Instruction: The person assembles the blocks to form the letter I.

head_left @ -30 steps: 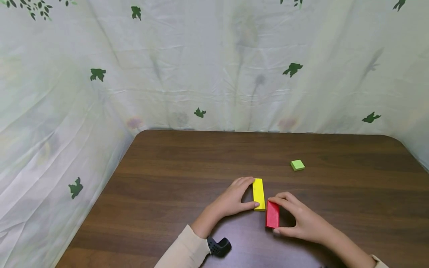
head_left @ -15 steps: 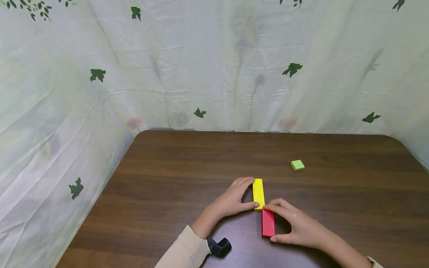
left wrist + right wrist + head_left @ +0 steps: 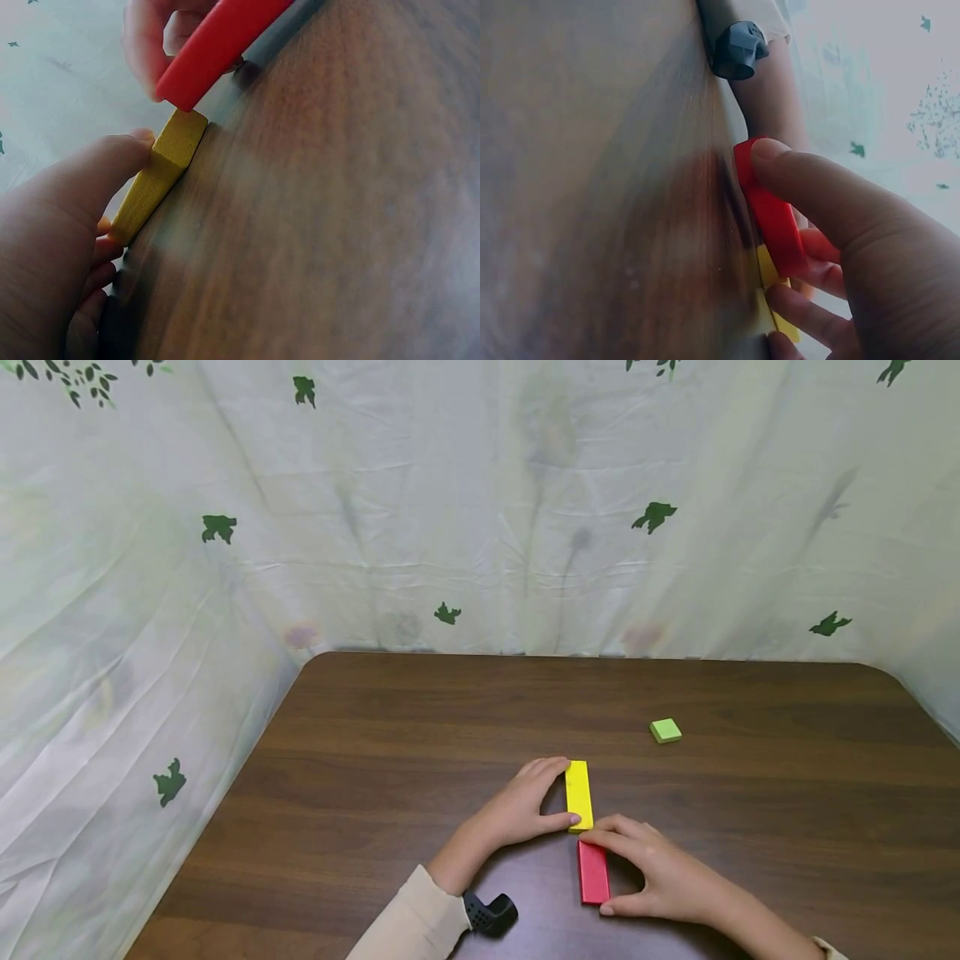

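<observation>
A yellow rectangular block [image 3: 578, 789] lies on the brown table. My left hand [image 3: 510, 812] holds it, thumb at the near end and fingers at the far end. In the left wrist view the thumb presses the yellow block [image 3: 154, 180] near one corner. My right hand [image 3: 663, 870] pinches a red rectangular block [image 3: 594, 877] end to end, just nearer to me than the yellow one. In the right wrist view a dark gap shows between the red block [image 3: 772, 214] and the tabletop, so it appears slightly raised. Whether the two blocks touch, I cannot tell.
A small light-green block [image 3: 666, 730] sits farther back on the table [image 3: 420, 718], right of both hands. Behind the table's far edge hangs a pale curtain [image 3: 480, 527] with green leaf shapes. A black wrist device [image 3: 491, 914] is worn on the left wrist.
My right hand has carried the red block toward me and leftward, from beside the yellow block's near end to in front of it. The left hand and yellow block stay put.
</observation>
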Motion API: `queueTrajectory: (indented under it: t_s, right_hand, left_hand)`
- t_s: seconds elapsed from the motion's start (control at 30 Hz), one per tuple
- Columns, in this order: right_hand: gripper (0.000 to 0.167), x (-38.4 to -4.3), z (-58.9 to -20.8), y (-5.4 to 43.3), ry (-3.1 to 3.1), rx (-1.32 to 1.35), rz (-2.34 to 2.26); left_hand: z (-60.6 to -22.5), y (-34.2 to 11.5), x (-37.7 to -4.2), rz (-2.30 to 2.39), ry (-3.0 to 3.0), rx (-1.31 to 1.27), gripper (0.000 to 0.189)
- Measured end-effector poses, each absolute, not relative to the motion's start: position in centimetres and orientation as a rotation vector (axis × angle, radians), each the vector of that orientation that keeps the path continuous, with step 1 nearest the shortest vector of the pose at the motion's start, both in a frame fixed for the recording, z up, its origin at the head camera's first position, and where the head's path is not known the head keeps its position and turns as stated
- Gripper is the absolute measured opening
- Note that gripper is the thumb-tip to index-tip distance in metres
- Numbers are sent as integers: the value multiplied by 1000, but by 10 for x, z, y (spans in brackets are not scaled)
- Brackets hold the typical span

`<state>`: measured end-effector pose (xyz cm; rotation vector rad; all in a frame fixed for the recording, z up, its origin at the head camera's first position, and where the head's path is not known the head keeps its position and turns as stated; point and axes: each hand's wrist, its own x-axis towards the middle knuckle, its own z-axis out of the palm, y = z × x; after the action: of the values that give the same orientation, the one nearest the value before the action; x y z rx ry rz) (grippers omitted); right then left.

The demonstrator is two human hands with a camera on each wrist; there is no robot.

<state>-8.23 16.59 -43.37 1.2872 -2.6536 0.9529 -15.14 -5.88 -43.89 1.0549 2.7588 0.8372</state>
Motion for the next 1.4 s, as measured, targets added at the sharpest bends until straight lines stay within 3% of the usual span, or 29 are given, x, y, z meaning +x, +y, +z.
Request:
queueTrajectory:
  t_s: [0.5, 0.83, 1.4]
  right_hand:
    - [69, -79, -437, 164, -2691, 1250, 914]
    - [53, -82, -436, 165, -2580, 1312, 962]
    - [52, -82, -437, 164, -2524, 1305, 885]
  left_hand:
    - [-442, -59, -153, 837, 2775, 1069, 71]
    - [-442, -58, -154, 839, 2774, 1065, 70]
    - [-442, -58, -153, 846, 2770, 1076, 70]
